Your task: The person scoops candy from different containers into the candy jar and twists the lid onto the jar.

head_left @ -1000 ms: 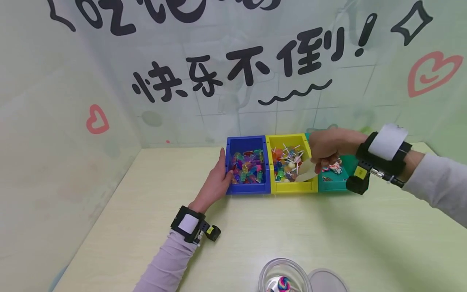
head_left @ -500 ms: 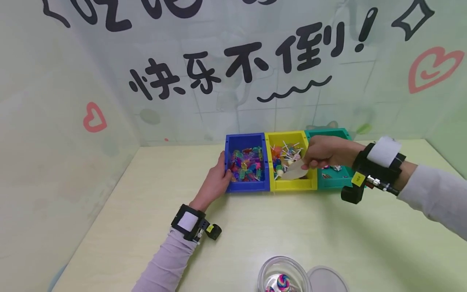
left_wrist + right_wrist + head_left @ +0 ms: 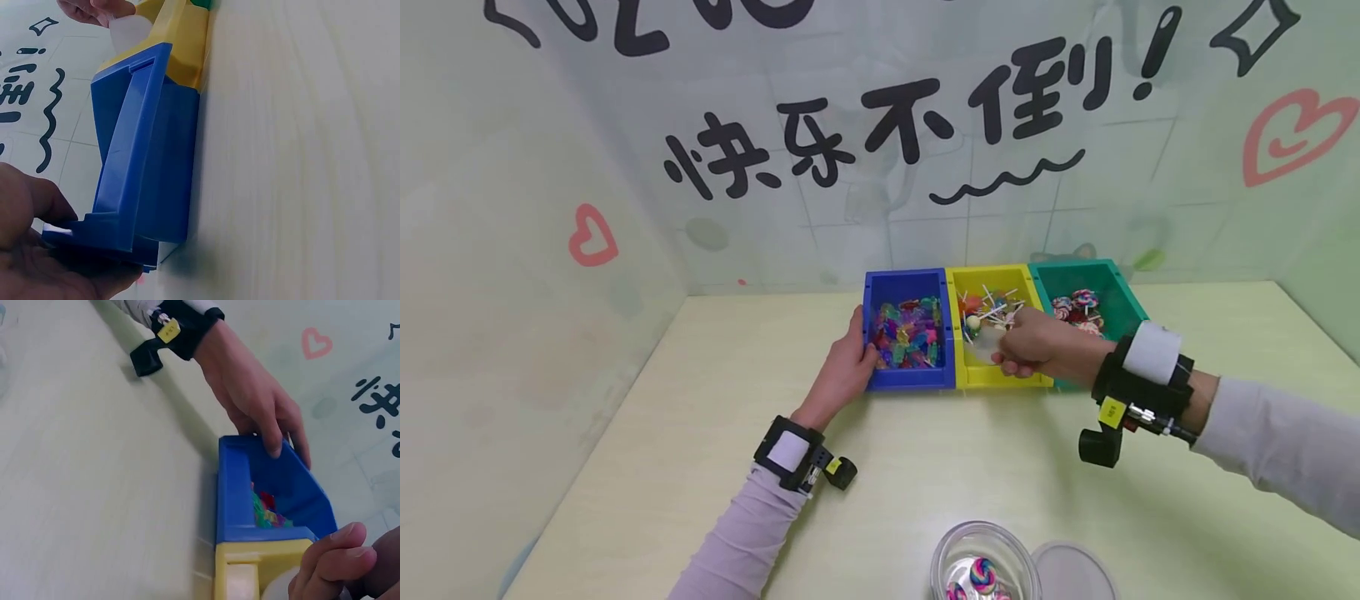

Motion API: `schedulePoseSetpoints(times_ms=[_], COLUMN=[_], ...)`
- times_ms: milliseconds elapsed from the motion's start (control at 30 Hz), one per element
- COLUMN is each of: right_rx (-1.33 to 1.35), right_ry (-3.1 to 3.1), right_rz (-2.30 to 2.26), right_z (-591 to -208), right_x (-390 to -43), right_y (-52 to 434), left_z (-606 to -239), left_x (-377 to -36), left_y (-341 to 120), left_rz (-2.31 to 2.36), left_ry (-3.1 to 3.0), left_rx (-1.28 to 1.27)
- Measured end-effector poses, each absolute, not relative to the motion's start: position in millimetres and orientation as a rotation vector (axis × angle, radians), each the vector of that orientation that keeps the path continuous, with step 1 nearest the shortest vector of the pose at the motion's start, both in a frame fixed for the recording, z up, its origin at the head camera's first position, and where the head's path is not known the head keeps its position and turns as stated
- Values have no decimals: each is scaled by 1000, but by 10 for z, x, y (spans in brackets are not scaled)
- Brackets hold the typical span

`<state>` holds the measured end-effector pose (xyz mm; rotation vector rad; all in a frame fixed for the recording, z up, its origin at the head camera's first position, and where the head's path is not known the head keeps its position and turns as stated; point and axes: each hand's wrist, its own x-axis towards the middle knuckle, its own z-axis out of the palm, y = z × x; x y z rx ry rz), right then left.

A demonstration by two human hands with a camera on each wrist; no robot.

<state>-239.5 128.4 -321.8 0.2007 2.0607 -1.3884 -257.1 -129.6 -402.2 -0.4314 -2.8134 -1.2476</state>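
Note:
Three joined bins stand at the back of the table. My left hand [image 3: 856, 354] grips the left wall of the blue bin [image 3: 910, 379], fingers hooked over its rim; the right wrist view shows that left hand [image 3: 259, 412] on the blue bin [image 3: 247, 506]. My right hand [image 3: 1030, 350] holds a translucent white scoop [image 3: 988, 343] down inside the yellow bin [image 3: 1000, 379], among small stick lollipops. In the left wrist view the blue bin [image 3: 147, 162] fills the middle, with the scoop [image 3: 128, 31] far behind it.
A green bin [image 3: 1108, 283] with swirl lollipops stands right of the yellow one. A clear round bowl [image 3: 947, 554] with swirl lollipops and its lid [image 3: 1071, 575] sit at the table's near edge. Walls close in behind and to the left.
My right hand has moved left and down, from over the green bin into the yellow bin, with the scoop in it. The left hand has stayed on the blue bin.

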Motion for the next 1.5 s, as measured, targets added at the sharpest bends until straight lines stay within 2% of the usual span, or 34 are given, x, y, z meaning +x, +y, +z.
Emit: schedulePoseSetpoints(times_ms=[200, 433, 700, 933, 1167, 1267, 1500], right_rx=[256, 391, 420, 256, -74, -38, 288], right_ry=[1975, 1891, 1959, 2270, 2836, 2688, 2026], right_rz=[-1520, -1664, -1686, -1474, -880, -1112, -1743], right_z=[-3283, -3423, -3572, -3619, -3691, -3717, -3720], right_x=[-2401, -2581, -2694, -2713, -2663, -2674, -2693], right_y=[1228, 1128, 1148, 1122, 1127, 1158, 1177], left_z=[-4016, -4014, -3999, -3976, -3965, -3967, -4012], left_x=[-2599, -2615, -2618, -2609, -2595, -2587, -2587], left_y=[-1302, -1301, -1258, -1268, -1293, -1293, -1298], left_rz=[-1230, -1186, -1130, -1120, -1088, -1095, -1122], left_ry=[-2808, -2787, -2794, -2796, -2822, -2832, -2827], left_rx=[-449, -502, -559, -583, -553, -546, -536])
